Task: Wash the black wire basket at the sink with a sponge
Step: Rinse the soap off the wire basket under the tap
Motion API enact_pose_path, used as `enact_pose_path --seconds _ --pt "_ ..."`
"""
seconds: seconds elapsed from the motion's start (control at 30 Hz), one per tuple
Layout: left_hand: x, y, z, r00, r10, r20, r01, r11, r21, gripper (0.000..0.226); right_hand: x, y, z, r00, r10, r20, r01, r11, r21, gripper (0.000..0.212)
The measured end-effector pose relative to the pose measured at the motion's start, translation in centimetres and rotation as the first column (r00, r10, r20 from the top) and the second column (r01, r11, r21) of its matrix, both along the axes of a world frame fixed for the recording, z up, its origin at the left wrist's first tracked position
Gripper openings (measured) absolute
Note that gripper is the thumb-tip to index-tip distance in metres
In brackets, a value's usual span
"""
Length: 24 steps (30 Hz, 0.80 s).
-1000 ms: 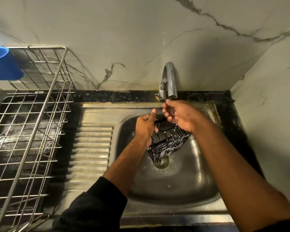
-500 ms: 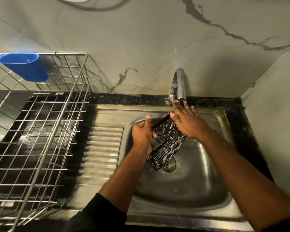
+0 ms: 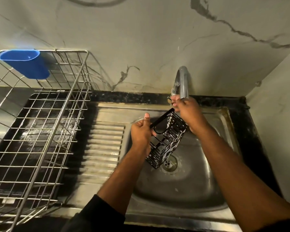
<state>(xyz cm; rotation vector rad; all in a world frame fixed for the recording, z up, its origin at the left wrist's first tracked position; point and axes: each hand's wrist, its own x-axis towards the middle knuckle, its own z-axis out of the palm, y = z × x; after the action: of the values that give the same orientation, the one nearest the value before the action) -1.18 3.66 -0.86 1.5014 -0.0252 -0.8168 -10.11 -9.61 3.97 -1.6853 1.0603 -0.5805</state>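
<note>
My left hand point(image 3: 141, 133) grips the black wire basket point(image 3: 167, 141) by its left rim and holds it tilted over the steel sink basin point(image 3: 182, 190), its lower end just above the drain point(image 3: 170, 163). The basket's wires glisten with white flecks of water or foam. My right hand point(image 3: 189, 113) is off the basket, up at the foot of the chrome tap point(image 3: 182, 81), fingers curled on the tap handle under the spout. No sponge is in view.
A ribbed steel drainboard point(image 3: 104, 148) lies left of the basin. Further left stands a large wire dish rack point(image 3: 40, 131) with a blue plastic cup point(image 3: 25, 64) hung on its back corner. Marble walls close the back and right sides.
My right hand has left the basket's top edge and risen to the tap handle. The left hand keeps hold of the basket, which now shows its open side. The view has shifted left.
</note>
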Motion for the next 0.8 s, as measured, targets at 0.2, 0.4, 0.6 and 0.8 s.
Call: enact_pose_path --seconds 0.2,0.4,0.6,0.8 --pt "-0.9 0.3 -0.2 1.000 -0.020 -0.018 0.020 1.000 0.014 0.044 0.5 -0.6 1.6 0.887 -0.319 0.334 -0.082 0.604 0.793 0.018" --pt "-0.7 0.6 0.1 0.999 -0.005 -0.035 0.006 1.000 0.014 0.044 1.0 -1.7 1.6 0.897 -0.294 0.329 -0.121 0.554 0.824 0.024" --pt "-0.9 0.5 0.6 1.000 -0.011 -0.018 0.011 1.000 -0.007 0.044 0.4 -0.9 1.7 0.875 -0.212 0.436 -0.284 0.507 0.814 0.007" --pt "-1.0 0.7 1.2 0.997 -0.029 -0.071 0.023 0.997 -0.079 0.031 -1.8 0.2 1.9 0.983 0.004 0.181 -0.120 0.764 0.634 0.028"
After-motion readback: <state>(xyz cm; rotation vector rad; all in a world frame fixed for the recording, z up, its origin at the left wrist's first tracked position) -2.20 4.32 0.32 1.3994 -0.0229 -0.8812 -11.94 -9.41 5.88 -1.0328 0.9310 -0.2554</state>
